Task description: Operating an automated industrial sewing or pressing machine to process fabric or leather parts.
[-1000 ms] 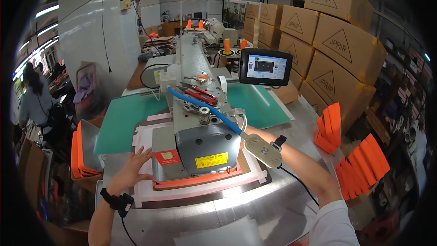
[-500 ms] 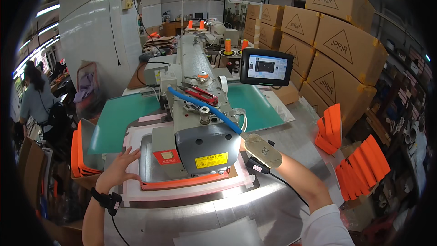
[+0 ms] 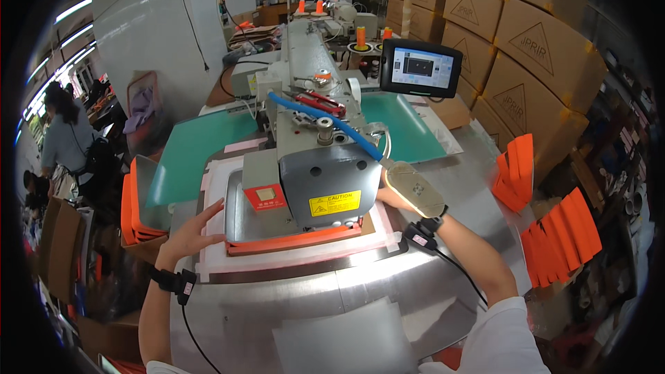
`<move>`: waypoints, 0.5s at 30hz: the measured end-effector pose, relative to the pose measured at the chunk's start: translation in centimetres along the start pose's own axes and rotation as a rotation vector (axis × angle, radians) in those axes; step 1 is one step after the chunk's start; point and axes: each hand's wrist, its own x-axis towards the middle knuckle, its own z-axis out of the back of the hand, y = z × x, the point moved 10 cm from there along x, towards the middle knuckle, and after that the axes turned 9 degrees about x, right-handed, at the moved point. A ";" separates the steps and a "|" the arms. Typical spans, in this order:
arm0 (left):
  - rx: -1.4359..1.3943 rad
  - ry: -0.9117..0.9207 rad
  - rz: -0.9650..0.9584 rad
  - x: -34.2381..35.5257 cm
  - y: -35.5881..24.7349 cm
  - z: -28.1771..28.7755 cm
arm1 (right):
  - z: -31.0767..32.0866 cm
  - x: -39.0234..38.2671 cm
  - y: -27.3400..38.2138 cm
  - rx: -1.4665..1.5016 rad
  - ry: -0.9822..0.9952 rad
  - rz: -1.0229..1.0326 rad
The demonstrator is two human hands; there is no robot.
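My left hand (image 3: 197,235) has its fingers apart at the left edge of a white taped frame (image 3: 213,204) holding a metal plate (image 3: 234,211) with an orange strip (image 3: 291,240) along its front. A grey machine head (image 3: 312,176) with a red switch box and yellow label stands over the plate. My right hand (image 3: 391,199) reaches to the frame's right side beside the head; its fingers are mostly hidden by the machine and an oval beige pad (image 3: 414,187) on a blue hose. Red-handled shears (image 3: 322,102) lie on the machine. Teal sheets (image 3: 194,145) extend either side.
A screen (image 3: 420,69) stands at back right. Stacked cartons (image 3: 526,55) fill the right. Orange pieces are stacked at left (image 3: 131,208) and right (image 3: 561,239). Translucent sheets (image 3: 343,339) lie on the steel table (image 3: 277,305) near me. Another person (image 3: 66,135) stands at far left.
The frame and teal sheets shifted left under the machine head with my left hand between the first two frames. Now the whole view sits higher and slightly rightward, so my head has moved.
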 end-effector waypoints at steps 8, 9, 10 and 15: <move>-0.086 -0.165 0.188 -5.9 3.1 0.5 | 20.0 -9.0 5.3 0.738 -1.088 -0.035; -0.081 -0.185 0.174 -5.5 3.2 0.3 | 21.3 -8.1 10.4 0.781 -0.816 0.214; -0.106 -0.206 0.184 -5.5 3.1 0.4 | 21.3 -8.1 15.4 0.825 -0.532 0.450; -0.231 -0.256 0.139 -2.0 -0.4 -1.1 | 15.2 -12.1 27.9 1.385 -0.157 0.565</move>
